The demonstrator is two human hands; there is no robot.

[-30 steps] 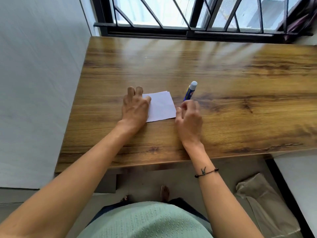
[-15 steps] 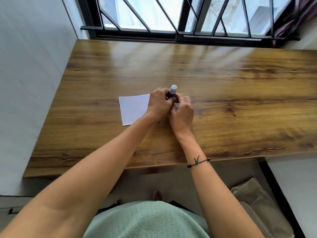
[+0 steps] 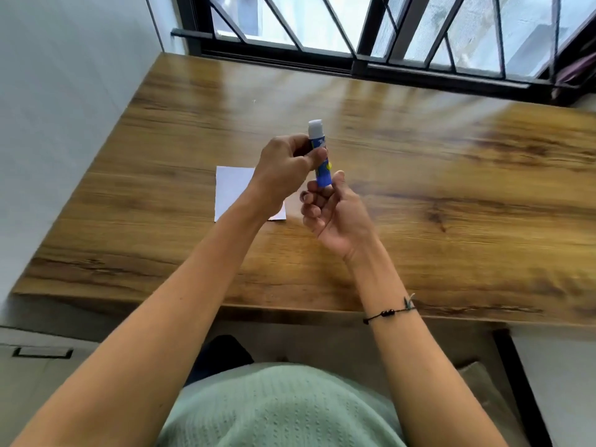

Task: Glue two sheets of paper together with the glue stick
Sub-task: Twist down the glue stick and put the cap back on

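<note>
Presently the glue stick [image 3: 320, 154] is held upright above the wooden table [image 3: 451, 188], in the upper centre of the frame, white cap uppermost and not yet removed. The left hand [image 3: 285, 174] grips the upper part of the blue barrel, thumb and curled fingers wrapped round it just below the cap. The right hand [image 3: 335, 211] sits at the lower end, thumb tip against the base of the barrel and the other fingers curled in; whether they bear any of the load I cannot tell. The white paper [image 3: 233, 191] lies flat on the table left of centre, partly hidden under the left wrist. Risks, as judgement: if the cap is tight and comes free with a jerk, the cap or the stick could slip out and roll off along the table; neither hand is holding the paper, so a sleeve or forearm brushing it could shift the sheets out of alignment; too much glue wound out could smear or snap. Count: glue stick, one; cap, one; hands, two; paper, one white patch visible, and I cannot separate it into two sheets from here. A thin dark bracelet [image 3: 387, 314] is on the right wrist.
</note>
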